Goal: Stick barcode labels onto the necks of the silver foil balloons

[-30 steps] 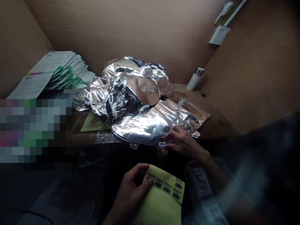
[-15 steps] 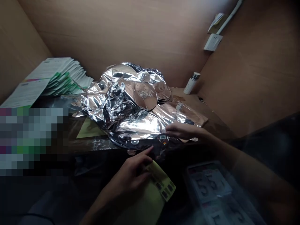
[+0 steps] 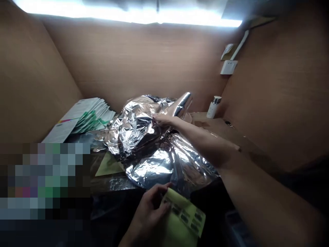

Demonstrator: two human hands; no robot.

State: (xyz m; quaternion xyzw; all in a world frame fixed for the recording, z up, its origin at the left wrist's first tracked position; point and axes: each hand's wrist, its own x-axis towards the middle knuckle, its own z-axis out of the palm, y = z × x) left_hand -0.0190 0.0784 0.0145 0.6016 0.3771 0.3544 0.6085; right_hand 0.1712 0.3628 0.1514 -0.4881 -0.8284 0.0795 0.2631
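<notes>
A heap of crinkled silver foil pieces lies on the dark table. My right hand reaches far over the heap and is closed on a silver foil piece, which stands lifted at the back. Low in the view, my left hand pinches a yellow sheet of small barcode stickers by its upper left corner, just in front of the table's edge.
A fanned stack of white and green leaflets leans at the back left. A small white bottle stands in the back right corner under a wall socket. A yellow-green sheet lies under the foil. Brown walls enclose three sides.
My right hand left the near edge of the foil and reached to the back, lifting a foil piece. The view tilted up. My left hand keeps the sticker sheet.
</notes>
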